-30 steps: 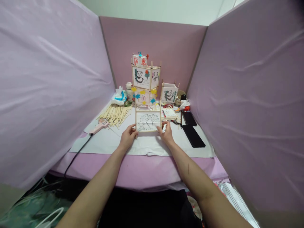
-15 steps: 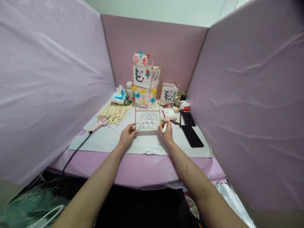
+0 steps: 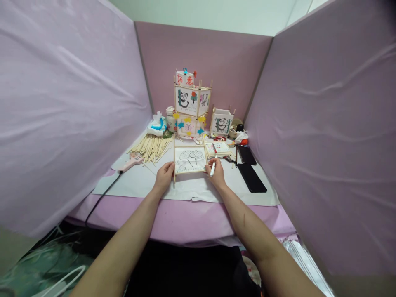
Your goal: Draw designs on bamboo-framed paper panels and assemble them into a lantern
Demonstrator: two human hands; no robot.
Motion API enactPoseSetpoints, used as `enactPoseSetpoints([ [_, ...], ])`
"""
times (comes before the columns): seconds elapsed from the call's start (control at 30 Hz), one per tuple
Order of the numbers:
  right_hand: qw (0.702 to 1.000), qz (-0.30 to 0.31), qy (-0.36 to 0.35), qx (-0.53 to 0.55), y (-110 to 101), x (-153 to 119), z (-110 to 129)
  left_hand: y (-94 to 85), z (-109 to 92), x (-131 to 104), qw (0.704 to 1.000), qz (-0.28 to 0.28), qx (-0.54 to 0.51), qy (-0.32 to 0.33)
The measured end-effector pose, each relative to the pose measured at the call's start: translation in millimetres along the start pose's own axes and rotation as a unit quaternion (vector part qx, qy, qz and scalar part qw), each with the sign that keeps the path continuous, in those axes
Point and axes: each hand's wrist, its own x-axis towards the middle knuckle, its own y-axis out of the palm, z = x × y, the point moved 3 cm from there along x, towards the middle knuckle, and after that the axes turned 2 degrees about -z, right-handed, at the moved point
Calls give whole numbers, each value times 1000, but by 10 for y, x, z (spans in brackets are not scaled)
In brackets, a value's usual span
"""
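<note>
Fingers [image 3: 170, 166] of my left hand [image 3: 163, 176] and right hand [image 3: 218, 172] (marker [image 3: 212, 169] too) pinch this probably super-light, rippable panel [image 3: 189, 160] by its sticks [image 3: 174, 153].

The framed drawing [image 3: 190, 161] has shifted left and slightly nearer; its right upright now leans left at the top; the left grip [image 3: 163, 176] has gone left with it; the white pen [image 3: 213, 169] in the right grip [image 3: 218, 173] shows more length; more of the stacked panels' [image 3: 222, 147] left end shows.
</note>
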Motion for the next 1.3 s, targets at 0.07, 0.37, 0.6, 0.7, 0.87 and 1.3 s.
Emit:
enactPoseSetpoints([
  [0.07, 1000, 3, 1, 1, 4, -14, 27, -4, -25, -9, 1000, -1, 4, 1],
  [0.37, 1000, 6, 6, 3, 18, -33, 21, -10, 12, 7, 1000, -9, -8, -8],
  [0.6, 1000, 14, 0, 18, 14, -42, 12, 22, 28, 0, 993, 28, -103, -54],
  [0.7, 1000, 14, -2, 23, 19, -50, 44, 74, -45, -53, 977, 84, -171, -93],
  [0.87, 999, 10, -7, 31, 22, -63, 114, 120, -161, -170, 937, 175, -251, -166],
  [1.3, 999, 2, -42, -2, -31, -71, 157, 110, -113, -187, 906, 192, -307, -221],
])
